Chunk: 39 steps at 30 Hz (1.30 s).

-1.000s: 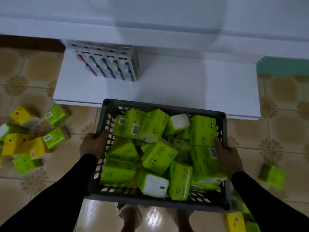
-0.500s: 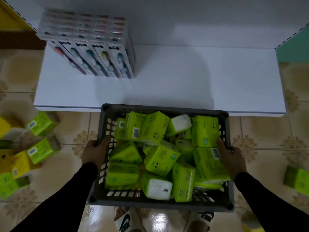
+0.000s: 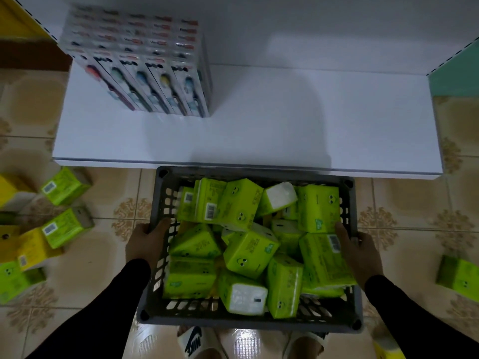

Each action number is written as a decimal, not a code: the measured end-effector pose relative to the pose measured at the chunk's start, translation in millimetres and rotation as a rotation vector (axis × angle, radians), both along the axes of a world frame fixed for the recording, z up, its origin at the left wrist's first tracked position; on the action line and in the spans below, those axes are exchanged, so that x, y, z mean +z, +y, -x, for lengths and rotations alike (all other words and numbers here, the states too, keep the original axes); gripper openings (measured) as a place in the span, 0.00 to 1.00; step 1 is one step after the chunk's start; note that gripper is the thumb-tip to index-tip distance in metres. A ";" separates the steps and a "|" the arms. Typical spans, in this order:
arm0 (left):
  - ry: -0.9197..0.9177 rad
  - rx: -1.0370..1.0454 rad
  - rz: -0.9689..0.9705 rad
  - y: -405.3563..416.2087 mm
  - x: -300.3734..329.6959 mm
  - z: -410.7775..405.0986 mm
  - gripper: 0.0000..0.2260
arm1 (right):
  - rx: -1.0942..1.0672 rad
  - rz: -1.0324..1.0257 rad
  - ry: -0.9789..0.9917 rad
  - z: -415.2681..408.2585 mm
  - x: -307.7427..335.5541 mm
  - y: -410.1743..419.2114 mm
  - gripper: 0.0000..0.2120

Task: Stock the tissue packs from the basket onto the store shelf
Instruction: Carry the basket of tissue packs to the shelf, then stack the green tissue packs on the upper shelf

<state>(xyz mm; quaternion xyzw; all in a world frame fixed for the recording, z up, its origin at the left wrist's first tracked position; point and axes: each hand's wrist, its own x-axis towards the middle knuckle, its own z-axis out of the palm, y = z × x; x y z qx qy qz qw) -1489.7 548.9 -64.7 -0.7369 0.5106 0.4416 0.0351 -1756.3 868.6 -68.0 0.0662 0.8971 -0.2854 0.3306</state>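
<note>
A: Two hands on the grey basket (image 3: pixel 348 323) here. The left hand (image 3: pixel 145 239) grips its left wall, thumb hooked over the rim.

B: And the right hand (image 3: pixel 363 251) clamps the right wall, thumb inside against a green pack.

A: The basket is held just in front of the white shelf (image 3: pixel 259 130), its far rim right at the shelf's front edge. Green tissue packs (image 3: pixel 250 252) are heaped inside, tumbled at all angles.

B: On the shelf's back left stands a row of toothbrush boxes (image 3: pixel 145 71). Loose packs (image 3: pixel 66 186) lie on the tiled floor (image 3: pixel 108 252) left of the basket, with one (image 3: pixel 457 275) to its right.
</note>
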 end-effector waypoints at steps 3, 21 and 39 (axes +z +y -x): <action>0.020 0.036 0.013 0.4 0.1 1.1 0.24 | -0.012 0.039 0.014 -0.3 0.6 -3.9 0.24; 0.064 -0.086 0.038 11.8 9.7 12.0 0.24 | 0.067 0.078 -0.039 6.9 20.7 -21.6 0.29; 0.174 -0.287 0.104 105.2 21.5 117.0 0.34 | 0.583 0.194 -0.028 -26.6 36.9 -87.7 0.16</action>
